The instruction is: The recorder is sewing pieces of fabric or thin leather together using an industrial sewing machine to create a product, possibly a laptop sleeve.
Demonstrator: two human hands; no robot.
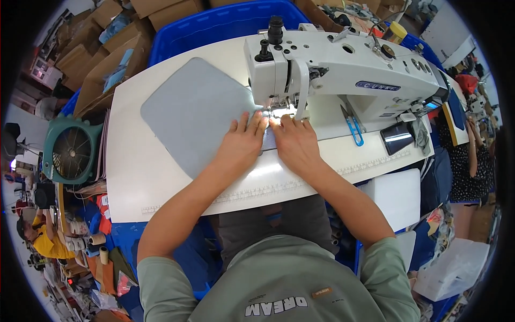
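Our sage tee (pixel 300 263) is sitting closest, showing white lettering (pixel 276 307), and the sewing machine (pixel 332 64) is wearing a lettered blue nameplate (pixel 378 86). We're pressing our left hand (pixel 241 142) flat, fingers slightly spread, onto a grey panel (pixel 188 110) lying mostly left of the machine. Our right hand (pixel 294 140) is curling alongside; can't tell if it's pinching. One rounded corner (pixel 196 62) is pointing away; our left forearm (pixel 188 201) is hiding too much to call its long axis.

Beyond my white desk (pixel 129 172) I see a blue bin (pixel 185 38) and cardboard boxes (pixel 80 59). A green fan (pixel 71 150) stands to my left, a person in yellow (pixel 49 242) farther off; light glints near the desk's front edge.
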